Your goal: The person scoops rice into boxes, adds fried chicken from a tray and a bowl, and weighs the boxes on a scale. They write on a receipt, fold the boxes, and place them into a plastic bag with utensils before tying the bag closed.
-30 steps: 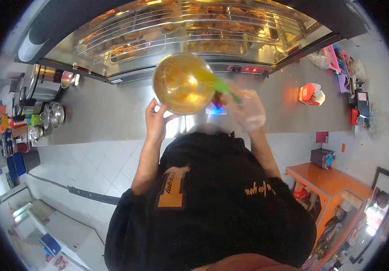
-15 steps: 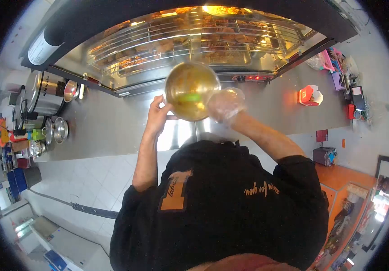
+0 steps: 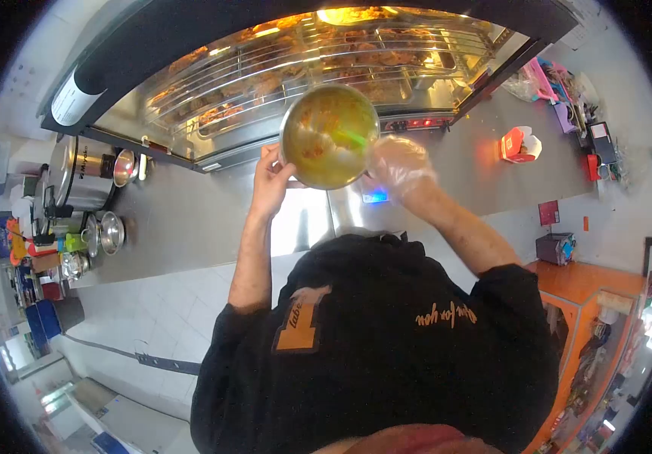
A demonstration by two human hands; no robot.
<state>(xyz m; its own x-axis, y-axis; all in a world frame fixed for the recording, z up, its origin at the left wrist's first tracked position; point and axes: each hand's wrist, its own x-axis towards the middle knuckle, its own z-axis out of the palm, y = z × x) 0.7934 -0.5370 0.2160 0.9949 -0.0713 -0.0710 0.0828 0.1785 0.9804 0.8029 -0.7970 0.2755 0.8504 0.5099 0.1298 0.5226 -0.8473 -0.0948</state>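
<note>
A round metal bowl (image 3: 324, 168) is held up in front of the glass-fronted food cabinet, its inside showing reddish-brown bits and yellowish smears. My bare left hand (image 3: 271, 180) grips the bowl's left rim, thumb and fingers closed on it. At the right rim is my right hand (image 3: 401, 168), in a clear plastic glove and blurred by motion. From its fingers a green utensil (image 3: 350, 138) reaches into the bowl; the blur hides its exact kind. The right fingers look closed around its end, which is mostly hidden.
The lit cabinet (image 3: 265, 79) with wire racks of food spans the back. On the steel counter (image 3: 182, 216) a red-and-white carton (image 3: 519, 145) stands at right. A large steel cooker (image 3: 84, 170) and small metal bowls (image 3: 112, 232) stand at left. Purple and pink holders (image 3: 564, 136) line the right wall.
The bowl has shifted slightly up and right in view, with both hands. The green utensil has swung toward the bowl's right side. A blue light now shows on the counter below the right hand.
</note>
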